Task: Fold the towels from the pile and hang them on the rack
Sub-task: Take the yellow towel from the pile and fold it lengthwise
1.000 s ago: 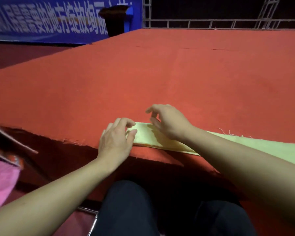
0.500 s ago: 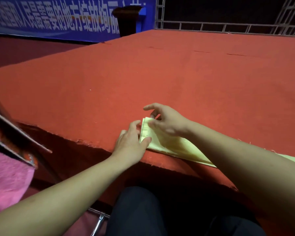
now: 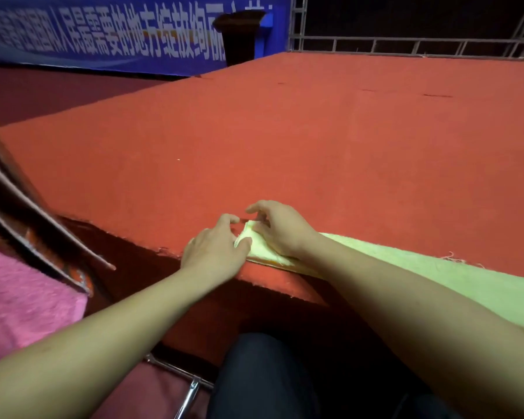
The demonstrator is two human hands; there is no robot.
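Note:
A pale yellow-green towel [image 3: 454, 276] lies in a long strip along the near edge of the red carpeted platform [image 3: 285, 140], running off to the right under my right forearm. My left hand [image 3: 215, 249] pinches the towel's left end between thumb and curled fingers. My right hand [image 3: 280, 228] rests on the same end, its thumb and fingers curled on the lifted corner. A pink towel [image 3: 22, 300] lies at the lower left, partly under a slanted metal rack frame [image 3: 40, 234].
A blue banner with white characters [image 3: 103, 31] hangs behind the platform beside a dark lectern [image 3: 239, 34]. Metal railing [image 3: 406, 43] runs along the back. My dark-trousered knee [image 3: 263, 376] and a chrome chair tube [image 3: 191, 391] are below the platform edge.
My hands drew together at the towel's left end, and its corner now stands lifted between them. The view shifted slightly left, showing more of the towel's strip at right.

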